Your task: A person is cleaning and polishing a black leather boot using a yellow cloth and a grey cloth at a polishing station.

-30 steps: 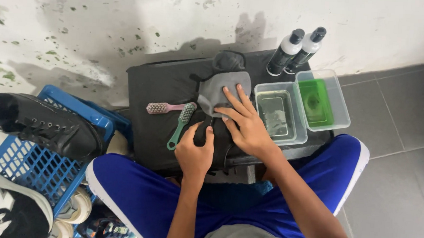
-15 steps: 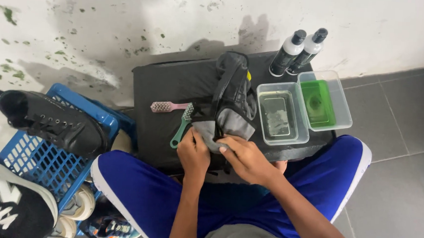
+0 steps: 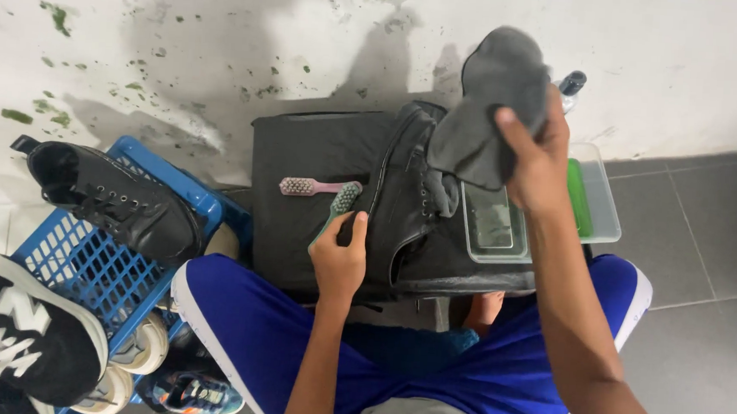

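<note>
1. Since half a second ago, the right hand point(image 3: 542, 162) has risen from the boot to above the trays, lifting the grey cloth point(image 3: 490, 108) with it.
2. Right hand grips the cloth, fingers closed around it, held up in front of the wall point(image 3: 225, 45).
3. Left hand point(image 3: 340, 261) is closed on the black boot point(image 3: 410, 218) at its heel side, thumb up against the leather.
4. Boot lies on its side on the dark tabletop point(image 3: 313, 144), just beside a clear tray point(image 3: 491, 231) and a tray with green liquid point(image 3: 595, 204).
5. Pink brush point(image 3: 306, 186) and green brush point(image 3: 343, 201) lie left of the boot.
6. Blue basket point(image 3: 84, 258) at left carries another black shoe point(image 3: 113, 200).
</note>
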